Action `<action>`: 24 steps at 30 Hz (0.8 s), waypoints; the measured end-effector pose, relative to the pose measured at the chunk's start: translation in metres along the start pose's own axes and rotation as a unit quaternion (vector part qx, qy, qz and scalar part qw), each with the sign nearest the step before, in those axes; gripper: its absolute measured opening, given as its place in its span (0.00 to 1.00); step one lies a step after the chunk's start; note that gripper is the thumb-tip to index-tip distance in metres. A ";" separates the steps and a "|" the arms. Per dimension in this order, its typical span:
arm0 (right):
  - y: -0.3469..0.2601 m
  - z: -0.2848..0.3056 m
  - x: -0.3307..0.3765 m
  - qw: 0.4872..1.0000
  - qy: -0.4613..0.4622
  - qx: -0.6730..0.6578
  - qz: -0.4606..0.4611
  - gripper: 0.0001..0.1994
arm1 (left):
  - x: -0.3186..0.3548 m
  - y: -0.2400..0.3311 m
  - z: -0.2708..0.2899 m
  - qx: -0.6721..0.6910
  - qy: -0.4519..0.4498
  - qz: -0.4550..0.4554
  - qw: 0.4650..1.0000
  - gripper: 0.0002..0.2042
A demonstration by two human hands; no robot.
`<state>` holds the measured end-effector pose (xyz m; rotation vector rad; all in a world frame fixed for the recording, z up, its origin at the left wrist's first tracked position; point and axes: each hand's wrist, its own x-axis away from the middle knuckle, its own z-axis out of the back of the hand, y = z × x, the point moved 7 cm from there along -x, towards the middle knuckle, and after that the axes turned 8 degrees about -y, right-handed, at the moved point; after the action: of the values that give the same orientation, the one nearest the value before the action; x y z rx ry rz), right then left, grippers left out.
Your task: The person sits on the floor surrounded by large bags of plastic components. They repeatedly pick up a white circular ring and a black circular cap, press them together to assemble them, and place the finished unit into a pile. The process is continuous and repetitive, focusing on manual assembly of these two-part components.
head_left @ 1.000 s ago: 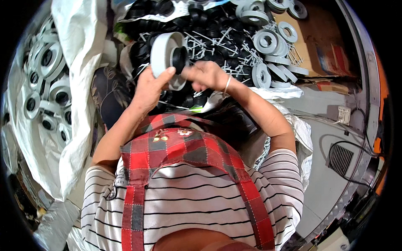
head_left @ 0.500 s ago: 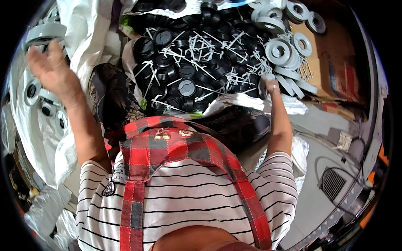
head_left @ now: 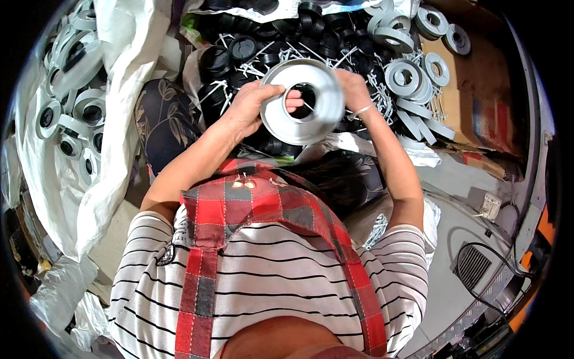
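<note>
A round grey plastic ring (head_left: 276,116) with a wide centre hole is held up in front of me, tilted so its dished face shows. My left hand (head_left: 248,107) grips its left side, thumb on the face and fingertips showing through the hole. Close against the ring's right edge is my right hand (head_left: 354,91), curled, its fingertips hidden behind the rim. Below the ring lie many black screw caps (head_left: 242,49) in a white-lined heap, with thin white plastic sprues (head_left: 267,48) scattered over them.
More grey rings (head_left: 402,79) are stacked at the right beside brown cardboard (head_left: 472,113). On the left, a white sack (head_left: 128,54) holds a pile of similar rings (head_left: 89,106). A cable (head_left: 478,296) crosses the grey floor at lower right.
My left hand has come from the left pile to the middle, its earlier ring let go there. My right hand has moved left from the stack, and a grey ring is now between both hands.
</note>
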<state>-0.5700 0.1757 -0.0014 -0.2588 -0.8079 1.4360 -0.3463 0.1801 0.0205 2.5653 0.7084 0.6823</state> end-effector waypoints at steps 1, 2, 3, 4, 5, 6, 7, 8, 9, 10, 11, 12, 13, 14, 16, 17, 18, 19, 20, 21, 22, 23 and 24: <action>0.007 -0.015 -0.009 0.992 -0.015 0.115 0.052 0.15 | 0.008 0.006 0.009 -0.019 0.042 -0.028 0.999 0.12; -0.011 -0.026 -0.001 0.957 -0.041 0.239 0.161 0.21 | 0.016 0.015 0.020 -0.063 0.073 -0.049 0.994 0.12; 0.011 -0.043 0.001 0.950 -0.085 0.245 0.176 0.22 | 0.025 0.023 0.029 -0.108 0.101 -0.065 0.987 0.12; 0.017 -0.055 -0.003 0.943 -0.129 0.287 0.114 0.21 | 0.034 0.031 0.041 -0.168 0.120 -0.059 0.977 0.12; 0.025 -0.064 -0.004 0.929 -0.170 0.326 0.049 0.20 | 0.043 0.034 0.049 -0.162 0.148 -0.064 0.973 0.11; 0.015 -0.062 -0.004 0.920 -0.153 0.358 0.048 0.15 | 0.050 0.038 0.054 -0.183 0.157 -0.085 0.967 0.11; 0.002 -0.054 -0.004 0.918 -0.091 0.382 0.050 0.10 | 0.055 0.041 0.060 -0.205 0.165 -0.105 0.959 0.11; -0.011 -0.042 -0.009 0.934 -0.042 0.350 0.060 0.07 | 0.056 0.042 0.061 -0.199 0.163 -0.112 0.960 0.11; -0.024 -0.030 -0.010 0.946 0.006 0.318 0.063 0.05 | 0.054 0.040 0.065 -0.193 0.156 -0.114 0.962 0.12; -0.039 -0.016 -0.008 0.969 0.065 0.231 0.057 0.07 | 0.052 0.038 0.066 -0.185 0.150 -0.118 0.964 0.12; -0.060 -0.004 0.001 0.976 0.126 0.147 0.100 0.09 | 0.048 0.030 0.066 -0.162 0.111 -0.091 0.976 0.13; -0.078 0.002 0.006 0.975 0.142 0.118 0.123 0.09 | 0.044 0.025 0.058 -0.107 0.078 -0.094 0.987 0.14; -0.095 0.004 0.012 0.973 0.155 0.086 0.147 0.10 | 0.041 0.019 0.044 -0.051 0.048 -0.096 0.993 0.15; -0.111 0.005 0.016 0.973 0.165 0.081 0.142 0.10 | 0.041 0.016 0.033 -0.030 0.037 -0.087 0.995 0.15; -0.130 -0.003 0.024 0.993 0.081 0.022 0.080 0.11 | 0.040 0.012 0.018 0.017 -0.012 -0.085 0.996 0.16; -0.138 -0.006 0.028 1.000 0.004 0.013 0.012 0.12 | 0.043 0.013 0.012 0.037 -0.017 -0.092 0.995 0.16; -0.148 -0.008 0.036 0.999 -0.026 -0.042 0.019 0.16 | 0.045 0.014 0.010 0.009 -0.020 -0.096 0.995 0.15; -0.154 -0.011 0.041 0.993 -0.055 -0.097 0.026 0.19 | 0.046 0.016 0.009 -0.020 -0.023 -0.101 0.994 0.15; -0.155 -0.013 0.038 0.996 -0.061 0.019 0.065 0.31 | 0.048 0.017 0.009 -0.048 -0.025 -0.107 0.993 0.14; -0.159 -0.017 0.039 0.988 -0.038 0.126 0.080 0.35 | 0.050 0.018 0.010 -0.075 -0.024 -0.105 0.991 0.14; -0.165 -0.020 0.041 0.987 -0.026 0.132 0.085 0.36 | 0.052 0.018 0.010 -0.101 -0.023 -0.104 0.989 0.14; -0.169 -0.023 0.043 0.986 -0.014 0.137 0.089 0.36 | 0.054 0.019 0.012 -0.128 -0.021 -0.104 0.986 0.14; -0.174 -0.024 0.046 0.983 -0.013 0.134 0.123 0.35 | 0.056 0.021 0.010 -0.157 -0.035 -0.104 0.981 0.14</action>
<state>-0.4234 0.1980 0.1038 -0.1367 -0.6087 1.7656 -0.2906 0.1925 0.0418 2.1799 0.7660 0.5808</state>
